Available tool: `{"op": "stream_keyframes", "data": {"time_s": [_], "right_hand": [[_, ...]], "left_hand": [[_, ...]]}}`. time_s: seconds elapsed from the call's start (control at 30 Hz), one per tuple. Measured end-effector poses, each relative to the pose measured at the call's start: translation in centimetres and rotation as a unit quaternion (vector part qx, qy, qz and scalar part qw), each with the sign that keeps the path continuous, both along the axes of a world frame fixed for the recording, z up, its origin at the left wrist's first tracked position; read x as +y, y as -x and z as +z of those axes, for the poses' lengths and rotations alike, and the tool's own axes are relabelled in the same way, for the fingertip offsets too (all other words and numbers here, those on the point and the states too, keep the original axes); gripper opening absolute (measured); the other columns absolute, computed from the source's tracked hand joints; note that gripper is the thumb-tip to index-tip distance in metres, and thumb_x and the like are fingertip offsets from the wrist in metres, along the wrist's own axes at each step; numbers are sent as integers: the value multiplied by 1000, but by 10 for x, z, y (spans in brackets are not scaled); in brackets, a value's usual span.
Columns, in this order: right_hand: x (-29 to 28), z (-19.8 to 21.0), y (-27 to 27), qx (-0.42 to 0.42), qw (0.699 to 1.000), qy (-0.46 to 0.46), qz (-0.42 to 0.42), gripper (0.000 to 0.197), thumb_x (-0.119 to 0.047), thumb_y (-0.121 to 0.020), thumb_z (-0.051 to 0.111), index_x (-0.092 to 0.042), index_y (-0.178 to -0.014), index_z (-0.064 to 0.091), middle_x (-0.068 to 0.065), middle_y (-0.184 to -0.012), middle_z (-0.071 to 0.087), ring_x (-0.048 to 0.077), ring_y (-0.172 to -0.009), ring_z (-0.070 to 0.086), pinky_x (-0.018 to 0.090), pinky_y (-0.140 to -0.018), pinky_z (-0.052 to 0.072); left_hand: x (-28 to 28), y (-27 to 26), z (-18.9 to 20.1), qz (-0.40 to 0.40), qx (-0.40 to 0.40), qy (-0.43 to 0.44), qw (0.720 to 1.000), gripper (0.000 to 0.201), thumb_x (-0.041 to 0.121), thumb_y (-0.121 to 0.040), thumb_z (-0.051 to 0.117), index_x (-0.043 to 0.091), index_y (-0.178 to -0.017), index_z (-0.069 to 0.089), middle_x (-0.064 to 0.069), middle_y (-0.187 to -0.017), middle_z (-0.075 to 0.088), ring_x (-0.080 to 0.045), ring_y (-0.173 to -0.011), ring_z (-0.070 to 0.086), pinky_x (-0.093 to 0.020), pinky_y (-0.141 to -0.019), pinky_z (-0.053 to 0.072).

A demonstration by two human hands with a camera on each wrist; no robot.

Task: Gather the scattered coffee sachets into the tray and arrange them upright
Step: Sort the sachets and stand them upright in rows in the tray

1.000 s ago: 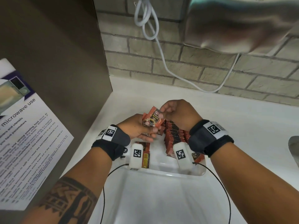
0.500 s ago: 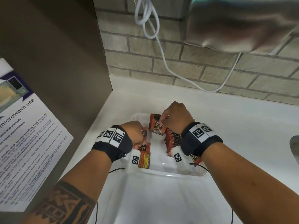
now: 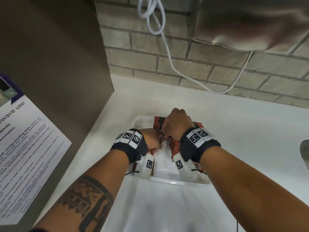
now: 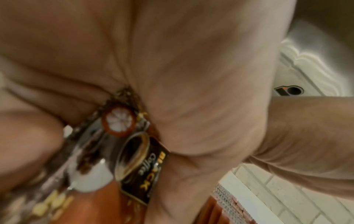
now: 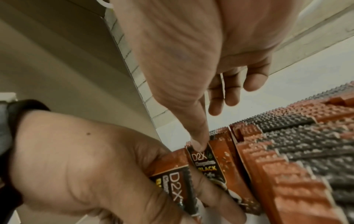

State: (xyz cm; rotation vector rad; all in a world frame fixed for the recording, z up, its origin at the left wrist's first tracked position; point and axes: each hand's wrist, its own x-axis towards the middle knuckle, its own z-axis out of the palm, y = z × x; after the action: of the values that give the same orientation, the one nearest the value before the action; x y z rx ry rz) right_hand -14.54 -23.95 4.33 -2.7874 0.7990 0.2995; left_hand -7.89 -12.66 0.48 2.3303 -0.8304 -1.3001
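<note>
A white tray [image 3: 172, 182] sits on the counter with a row of red and black coffee sachets [image 3: 174, 145] standing upright along its right side. My left hand [image 3: 151, 141] grips a small bunch of sachets [image 5: 172, 178] just left of the row; one shows close up against the palm [image 4: 134, 159]. My right hand [image 3: 177, 124] hovers over the far part of the row. Its thumb [image 5: 199, 142] pinches the top corner of one black-labelled sachet [image 5: 210, 168] at the row's left end. The other fingers curl loosely behind.
A brown cabinet side [image 3: 58, 64] with a microwave notice [image 3: 25, 148] stands close on the left. A brick wall [image 3: 184, 64] with a white cable [image 3: 167, 52] runs behind. A steel appliance [image 3: 250, 22] hangs at the top right. Another sachet [image 3: 152, 166] lies by the tray's near left corner.
My right hand took a sachet from the left hand's bunch and brought it down onto the row. Both hands sank into the tray.
</note>
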Motion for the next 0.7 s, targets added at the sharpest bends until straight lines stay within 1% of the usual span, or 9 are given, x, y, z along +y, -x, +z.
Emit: {"op": "stream_keyframes", "data": {"time_s": [0.07,0.13,0.27,0.37,0.43,0.53,0.57,0.6,0.7], "right_hand": [[0,-2,-1,-6,1000,-2,5,24,-21,-93,51,-15,-106,71,4,-116,52,24,-108,51,40,-94,50],[-1,-3,-2,-7,1000,-4,7,24,-20,-91,52,-17,-104,72,3,-114,54,24,-106,53,41,-93,51],[-2,-2,-2,10,1000,2,19,21,-19,-88,60,-18,-104,73,2,-113,55,24,-106,55,42,-92,53],[-3,-1,0,8,1000,-14,18,21,-19,-88,59,-19,-103,73,3,-114,55,24,-107,55,42,-92,52],[-3,0,3,0,999,-22,23,20,-19,-88,59,-23,-100,75,3,-113,54,25,-107,55,42,-93,52],[-5,3,8,-29,998,-48,23,18,-20,-88,63,-32,-92,76,1,-113,55,24,-107,54,43,-95,50],[-5,4,9,-38,997,-57,18,17,-21,-88,64,-34,-91,75,-1,-113,55,23,-108,54,42,-95,50],[-6,5,10,-44,997,-62,14,16,-21,-88,65,-34,-91,75,-2,-111,54,22,-108,55,41,-95,49],[-6,7,11,-57,996,-68,10,15,-21,-88,66,-34,-88,74,-6,-103,51,21,-104,57,39,-92,50]], "left_hand": [[0,-1,-2,1,1,5,1000,31,16,-90,66,5,-119,64,-12,-78,68,-25,-68,62,-45,-83,61],[0,-1,-3,8,8,13,1000,29,15,-90,67,5,-117,64,-14,-81,68,-26,-73,64,-49,-86,60],[1,-1,-6,17,9,21,1000,28,16,-90,67,9,-116,65,-11,-75,67,-25,-71,63,-48,-85,60],[1,-2,-6,10,-3,16,1000,25,20,-90,68,6,-110,66,-8,-73,68,-22,-64,62,-42,-83,61],[1,-1,-5,4,-11,9,1000,22,21,-91,68,4,-106,67,-8,-74,69,-20,-60,62,-39,-79,60],[0,-2,-5,10,2,8,1000,28,20,-91,68,3,-114,66,-12,-79,69,-24,-64,61,-41,-82,59],[1,-2,-5,14,7,9,1000,28,19,-92,68,4,-115,65,-11,-78,68,-23,-62,61,-39,-81,60],[1,-2,-5,18,9,9,1000,27,18,-92,68,4,-115,65,-10,-76,67,-20,-58,60,-37,-76,60],[4,-2,-2,24,10,14,1000,25,17,-92,68,4,-113,66,-7,-73,66,-14,-53,58,-25,-58,55]]}}
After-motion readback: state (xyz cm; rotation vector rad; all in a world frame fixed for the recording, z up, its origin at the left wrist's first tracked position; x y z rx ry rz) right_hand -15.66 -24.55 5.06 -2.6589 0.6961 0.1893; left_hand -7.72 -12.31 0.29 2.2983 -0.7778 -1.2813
